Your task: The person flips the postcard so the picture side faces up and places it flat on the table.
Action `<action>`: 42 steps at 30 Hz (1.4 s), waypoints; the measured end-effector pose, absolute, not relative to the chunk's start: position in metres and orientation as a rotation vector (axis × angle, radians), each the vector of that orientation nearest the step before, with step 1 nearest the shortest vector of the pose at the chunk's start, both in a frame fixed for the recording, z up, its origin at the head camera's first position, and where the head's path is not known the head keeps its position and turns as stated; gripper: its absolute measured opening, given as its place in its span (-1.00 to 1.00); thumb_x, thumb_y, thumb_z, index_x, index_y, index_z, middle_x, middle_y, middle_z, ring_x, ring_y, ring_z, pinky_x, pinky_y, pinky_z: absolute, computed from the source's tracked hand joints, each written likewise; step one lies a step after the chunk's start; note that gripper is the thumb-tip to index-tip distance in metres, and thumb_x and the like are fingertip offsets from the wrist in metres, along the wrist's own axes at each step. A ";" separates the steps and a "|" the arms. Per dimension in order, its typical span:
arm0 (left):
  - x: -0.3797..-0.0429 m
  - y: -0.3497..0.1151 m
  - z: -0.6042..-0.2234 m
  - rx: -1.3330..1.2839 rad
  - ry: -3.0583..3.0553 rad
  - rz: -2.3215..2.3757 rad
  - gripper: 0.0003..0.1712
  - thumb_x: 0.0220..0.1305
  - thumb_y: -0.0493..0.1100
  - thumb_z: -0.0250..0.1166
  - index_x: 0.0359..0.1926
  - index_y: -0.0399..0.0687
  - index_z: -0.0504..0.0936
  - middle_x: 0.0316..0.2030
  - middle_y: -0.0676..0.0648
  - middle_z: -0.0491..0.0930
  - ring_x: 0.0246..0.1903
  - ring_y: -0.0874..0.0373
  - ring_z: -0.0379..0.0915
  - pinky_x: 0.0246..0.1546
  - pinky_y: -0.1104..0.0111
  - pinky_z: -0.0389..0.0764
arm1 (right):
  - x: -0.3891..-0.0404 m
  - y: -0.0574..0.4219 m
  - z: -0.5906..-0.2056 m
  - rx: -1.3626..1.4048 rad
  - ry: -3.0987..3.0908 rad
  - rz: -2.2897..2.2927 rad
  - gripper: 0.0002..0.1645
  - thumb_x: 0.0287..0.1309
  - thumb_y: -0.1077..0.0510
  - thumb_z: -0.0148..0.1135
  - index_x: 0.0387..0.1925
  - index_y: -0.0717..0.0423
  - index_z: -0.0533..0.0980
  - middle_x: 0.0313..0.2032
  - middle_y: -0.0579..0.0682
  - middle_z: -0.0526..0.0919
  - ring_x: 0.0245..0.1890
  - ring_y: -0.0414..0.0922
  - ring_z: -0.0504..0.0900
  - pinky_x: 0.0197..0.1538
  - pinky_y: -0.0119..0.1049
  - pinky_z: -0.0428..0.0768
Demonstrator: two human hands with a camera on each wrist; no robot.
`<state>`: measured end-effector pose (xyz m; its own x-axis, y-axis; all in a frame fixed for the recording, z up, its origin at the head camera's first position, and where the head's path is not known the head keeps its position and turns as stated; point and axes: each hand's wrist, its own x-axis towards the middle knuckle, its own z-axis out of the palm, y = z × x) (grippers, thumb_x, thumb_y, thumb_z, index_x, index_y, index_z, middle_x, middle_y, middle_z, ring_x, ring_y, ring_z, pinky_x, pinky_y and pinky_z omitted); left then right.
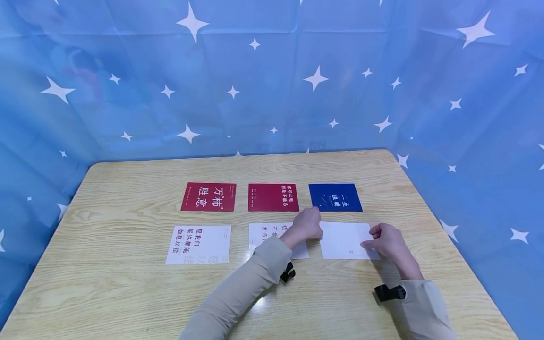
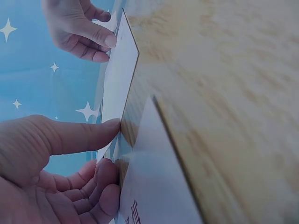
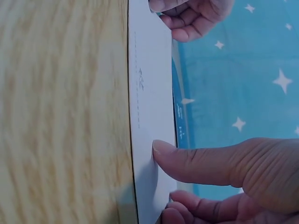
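Observation:
A white card (image 1: 345, 238) with a small printed mark lies at the right of the front row, between both hands. My left hand (image 1: 309, 224) pinches its left edge; in the left wrist view the thumb (image 2: 93, 135) touches the edge and the other fingers curl beside it. At the right end, my right hand (image 1: 388, 242) grips the card, its thumb (image 3: 187, 161) on the white face and its fingers at the edge, as the right wrist view shows. Partly covered by the left hand and sleeve is another white card (image 1: 263, 233) with dark characters.
Behind stand out a red card (image 1: 208, 197), a second red card (image 1: 273, 197) and a blue card (image 1: 335, 197), lying in a row. A white card with characters (image 1: 198, 244) lies front left. The wooden table (image 1: 106, 283) meets a blue star-patterned curtain (image 1: 272, 85).

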<state>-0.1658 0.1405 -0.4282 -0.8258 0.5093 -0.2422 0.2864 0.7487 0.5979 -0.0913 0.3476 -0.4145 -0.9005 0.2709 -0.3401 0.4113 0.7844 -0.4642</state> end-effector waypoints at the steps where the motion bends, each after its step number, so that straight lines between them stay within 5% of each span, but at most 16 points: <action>1: -0.166 0.141 -0.428 0.610 2.556 0.776 -0.65 -0.16 -0.33 0.43 -0.46 -0.11 0.37 -0.55 0.02 0.33 -0.61 0.20 0.25 -0.66 0.45 0.29 | -0.091 0.347 -0.415 0.530 2.724 -0.793 -0.47 -0.11 0.28 0.42 -0.15 0.47 0.37 -0.32 0.24 0.45 -0.33 0.05 0.41 -0.32 -0.22 0.41; 7: -0.166 0.141 -0.427 0.619 2.550 0.762 -0.67 -0.13 -0.33 0.42 -0.46 -0.12 0.38 -0.54 0.02 0.33 -0.63 0.20 0.25 -0.69 0.45 0.29 | -0.092 0.349 -0.416 0.556 2.717 -0.800 -0.43 -0.11 0.27 0.43 -0.13 0.46 0.34 -0.30 0.25 0.44 -0.32 0.05 0.40 -0.32 -0.24 0.41; 17: -0.163 0.138 -0.424 0.644 2.532 0.771 -0.49 -0.06 -0.38 0.30 -0.81 -0.04 0.14 -0.82 0.07 0.01 -0.79 0.23 -0.06 -0.76 0.48 0.01 | -0.086 0.356 -0.416 0.533 2.711 -0.850 -0.41 -0.10 0.18 0.44 -0.15 0.41 0.32 -0.35 0.19 0.44 -0.37 0.00 0.39 -0.37 -0.28 0.38; 26: -0.162 0.132 -0.419 0.626 2.498 0.868 -0.62 -0.09 -0.30 0.41 -0.81 -0.05 0.39 -0.81 0.10 0.31 -0.72 0.25 0.25 -0.72 0.50 0.22 | -0.075 0.366 -0.415 0.417 2.738 -1.001 -0.74 0.17 0.14 0.22 -0.42 0.26 0.39 -0.57 -0.02 0.36 -0.55 -0.12 0.32 -0.54 -0.37 0.32; 33: -0.160 0.126 -0.417 0.604 2.388 1.057 -0.74 -0.03 -0.30 0.41 -0.66 -0.08 0.48 -0.63 0.07 0.43 -0.56 0.25 0.30 -0.57 0.50 0.32 | -0.071 0.368 -0.408 0.351 2.759 -1.078 -0.74 0.29 0.14 0.10 -0.36 0.31 0.42 -0.52 0.02 0.43 -0.52 -0.14 0.34 -0.54 -0.37 0.31; 42: -0.162 0.120 -0.415 0.581 2.261 1.304 -0.79 0.00 -0.38 0.38 -0.54 -0.16 0.47 -0.60 0.02 0.46 -0.60 0.26 0.35 -0.59 0.53 0.37 | -0.073 0.366 -0.397 0.315 2.781 -1.170 -0.72 0.31 0.14 0.09 -0.36 0.34 0.41 -0.53 0.03 0.47 -0.56 -0.16 0.36 -0.55 -0.38 0.32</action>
<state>-0.1620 0.1201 -0.4148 -0.8031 0.5678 -0.1805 0.1279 0.4602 0.8786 -0.0726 0.3663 -0.3973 -0.9727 0.1484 -0.1785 0.2314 0.6818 -0.6940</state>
